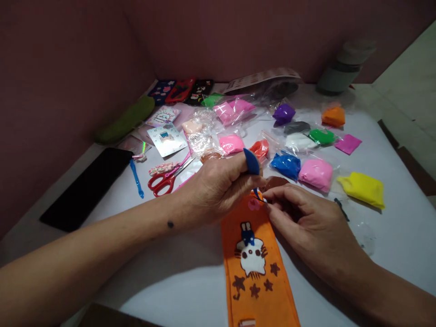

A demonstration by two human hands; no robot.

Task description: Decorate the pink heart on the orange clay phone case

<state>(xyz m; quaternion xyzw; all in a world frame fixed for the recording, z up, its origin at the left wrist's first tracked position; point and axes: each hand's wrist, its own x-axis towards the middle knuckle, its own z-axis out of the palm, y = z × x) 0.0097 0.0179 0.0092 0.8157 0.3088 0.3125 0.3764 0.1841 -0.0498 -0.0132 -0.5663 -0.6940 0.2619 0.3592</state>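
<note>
- Left hand (pixel 223 186): I see it pinching a blue modelling tool (pixel 251 161).
- Right hand (pixel 308 220): fingertips beside the tool's tip; whether they grip anything, I cannot tell.
- Orange cat-decorated panel (pixel 270 305): far end at my fingertips. I'd judge fine detailing underway; next touch calls for steadiness.

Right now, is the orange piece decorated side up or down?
Decorated side up: the orange piece shows its white figure and brown stars to the camera.
</note>
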